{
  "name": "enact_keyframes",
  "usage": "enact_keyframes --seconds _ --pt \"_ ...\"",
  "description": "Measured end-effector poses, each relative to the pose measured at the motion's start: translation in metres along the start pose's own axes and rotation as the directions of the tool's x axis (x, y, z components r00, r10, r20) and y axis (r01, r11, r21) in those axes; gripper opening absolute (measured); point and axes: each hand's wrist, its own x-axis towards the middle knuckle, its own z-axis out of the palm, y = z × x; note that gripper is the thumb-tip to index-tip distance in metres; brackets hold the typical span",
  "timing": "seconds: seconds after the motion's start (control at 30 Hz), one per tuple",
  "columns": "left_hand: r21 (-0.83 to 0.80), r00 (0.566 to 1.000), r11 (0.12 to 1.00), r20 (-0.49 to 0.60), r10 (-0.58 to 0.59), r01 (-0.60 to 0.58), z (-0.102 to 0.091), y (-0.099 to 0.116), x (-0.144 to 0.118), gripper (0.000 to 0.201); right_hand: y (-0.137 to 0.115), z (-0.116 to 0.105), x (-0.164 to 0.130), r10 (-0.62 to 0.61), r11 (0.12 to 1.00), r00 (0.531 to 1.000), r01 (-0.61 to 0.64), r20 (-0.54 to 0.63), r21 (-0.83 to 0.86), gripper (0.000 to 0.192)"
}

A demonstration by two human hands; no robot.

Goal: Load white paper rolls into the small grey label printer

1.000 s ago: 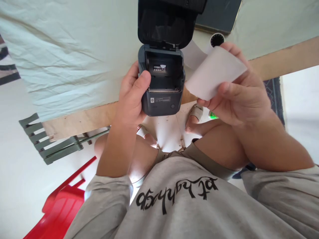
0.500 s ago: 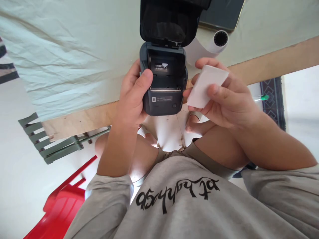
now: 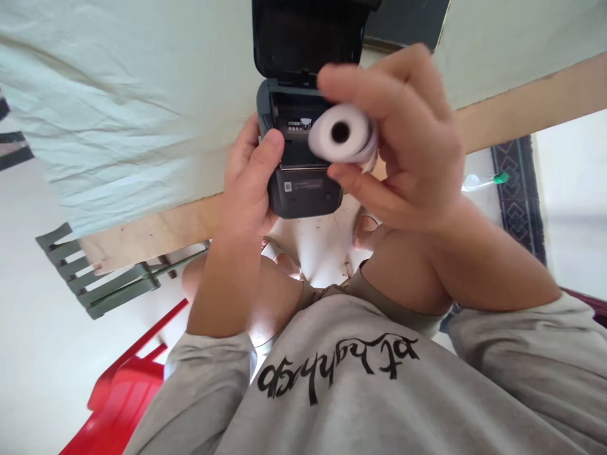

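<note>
My right grip (image 3: 403, 136) is pinched on the paper roll (image 3: 342, 134), fingers above and thumb below, wrist bent inward, holding it just over the printer (image 3: 303, 183). The roll is white and a little blurred, its dark core hole facing me. My left grip (image 3: 249, 183) wraps the printer's side, thumb on its edge. The printer's lid is tipped up, above the counter (image 3: 142, 114) edge.

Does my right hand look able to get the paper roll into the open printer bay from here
Probably yes. The right hand holds the paper roll right in front of the printer, whose lid is swung up. The left hand grips only the printer's side, leaving the bay unblocked.
</note>
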Motion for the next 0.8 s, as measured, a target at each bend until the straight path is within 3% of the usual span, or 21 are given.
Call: enact_keyframes --seconds 0.1,0.27,0.47,0.57,0.8 --pt "0.001 1.0 1.0 -0.004 0.02 -0.02 -0.001 -0.001 0.0 0.015 0.004 0.004 0.006 -0.118 0.983 0.993 0.12 0.024 -0.139 0.037" --pt "0.002 1.0 1.0 0.016 0.0 0.0 -0.007 -0.005 -0.001 0.024 0.005 0.014 0.014 -0.044 0.964 0.997 0.024 -0.071 -0.265 0.019" --pt "-0.012 1.0 1.0 0.005 0.029 -0.029 -0.006 -0.005 -0.002 0.024 0.011 0.024 0.016 0.013 0.953 0.999 0.002 0.048 -0.304 0.007" --pt "-0.01 1.0 1.0 0.023 0.016 -0.016 -0.005 -0.003 -0.003 0.02 0.011 0.023 0.015 -0.007 0.955 0.999 0.017 0.036 -0.296 0.016" --pt "-0.139 0.994 0.99 0.097 0.048 -0.035 -0.014 -0.006 0.001 0.04 -0.002 0.014 0.002 -0.259 0.925 0.964 0.227 -0.067 -0.304 0.014"
